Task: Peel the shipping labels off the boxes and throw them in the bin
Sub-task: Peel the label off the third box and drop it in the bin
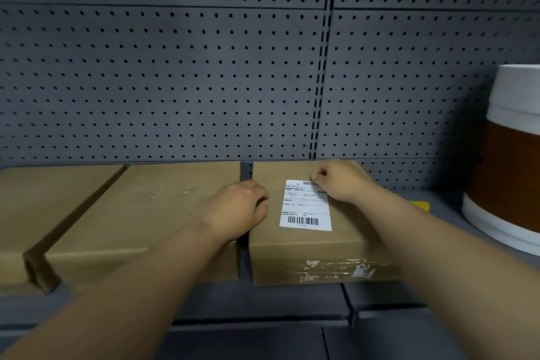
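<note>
Two hands on the box (306, 245): left hand (239, 210) curled, bracing; right hand (339, 181) pinching label (305, 207) corner (far edge). Peel slowly toward wrist.

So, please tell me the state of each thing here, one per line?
shipping label: stuck flat, top corner being picked
right box: closed, torn tape on front
middle box: closed, no label visible
left hand: bracing the right box
right hand: fingers pinching at label corner
</note>
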A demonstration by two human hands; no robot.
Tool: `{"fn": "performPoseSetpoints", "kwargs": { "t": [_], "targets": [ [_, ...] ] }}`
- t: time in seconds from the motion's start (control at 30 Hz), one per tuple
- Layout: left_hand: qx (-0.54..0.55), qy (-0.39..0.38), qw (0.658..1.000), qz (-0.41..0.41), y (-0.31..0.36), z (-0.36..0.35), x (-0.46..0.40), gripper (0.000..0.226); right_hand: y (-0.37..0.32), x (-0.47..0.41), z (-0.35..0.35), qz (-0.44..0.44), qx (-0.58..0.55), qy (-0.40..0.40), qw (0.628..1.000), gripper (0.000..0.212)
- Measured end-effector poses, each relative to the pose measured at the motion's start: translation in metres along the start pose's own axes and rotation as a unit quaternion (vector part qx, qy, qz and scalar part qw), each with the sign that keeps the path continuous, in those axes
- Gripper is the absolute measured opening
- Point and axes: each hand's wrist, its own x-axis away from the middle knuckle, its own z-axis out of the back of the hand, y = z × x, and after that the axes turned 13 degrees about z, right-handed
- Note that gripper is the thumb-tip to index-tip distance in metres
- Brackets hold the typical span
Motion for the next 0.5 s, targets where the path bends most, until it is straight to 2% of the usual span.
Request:
{"fn": "performPoseSetpoints", "kwargs": {
  "t": [0.23, 0.5],
  "targets": [
    [0.016, 0.018, 1.0, -0.006, 0.0, -0.004, 0.0, 0.026, -0.021, -0.021, -0.015, 0.065, -0.008, -0.018, 0.998, 0.028],
    [-0.002, 0.016, 1.0, -0.009, 0.001, -0.003, 0.001, 0.028, -0.024, -0.029, -0.027, 0.072, -0.006, 0.006, 0.997, 0.024]
  ]
}}
